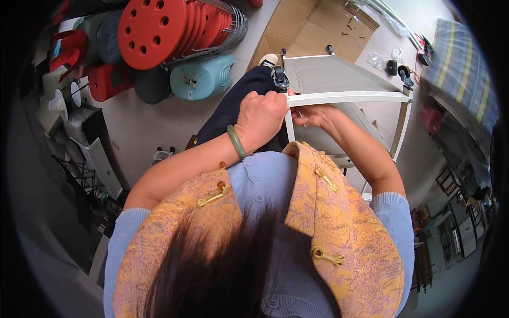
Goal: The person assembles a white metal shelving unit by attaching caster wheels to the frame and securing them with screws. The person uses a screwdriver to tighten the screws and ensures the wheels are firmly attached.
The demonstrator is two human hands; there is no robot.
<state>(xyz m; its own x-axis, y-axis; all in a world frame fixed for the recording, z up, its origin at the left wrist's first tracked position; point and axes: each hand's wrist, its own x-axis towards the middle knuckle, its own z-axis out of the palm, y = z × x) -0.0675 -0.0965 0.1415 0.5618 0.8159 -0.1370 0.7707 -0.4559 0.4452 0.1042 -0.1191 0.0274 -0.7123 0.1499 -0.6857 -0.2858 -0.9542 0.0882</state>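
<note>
A white metal frame (350, 97) with a grey panel (339, 75) stands in front of me, tilted, with casters at its corners. My left hand (262, 117) is closed in a fist against the frame's near left corner, just below a black caster (280, 78). Its fingertips and whatever they hold are hidden. Reaching inside the frame, my right hand (316, 115) has its fingers bent around a thin pale rod-like piece (301, 117) close to the same corner. A second caster (405, 76) sits at the right corner. A green bangle (236, 142) circles my left wrist.
Red round stools (151, 32) lie stacked at the far left, with teal stools (199, 78) below them. Flattened cardboard (297, 26) covers floor beyond the frame, with several screws (350, 22) on it. A striped mattress-like pad (464, 69) lies at right; clear plastic bags (376, 60) are nearer.
</note>
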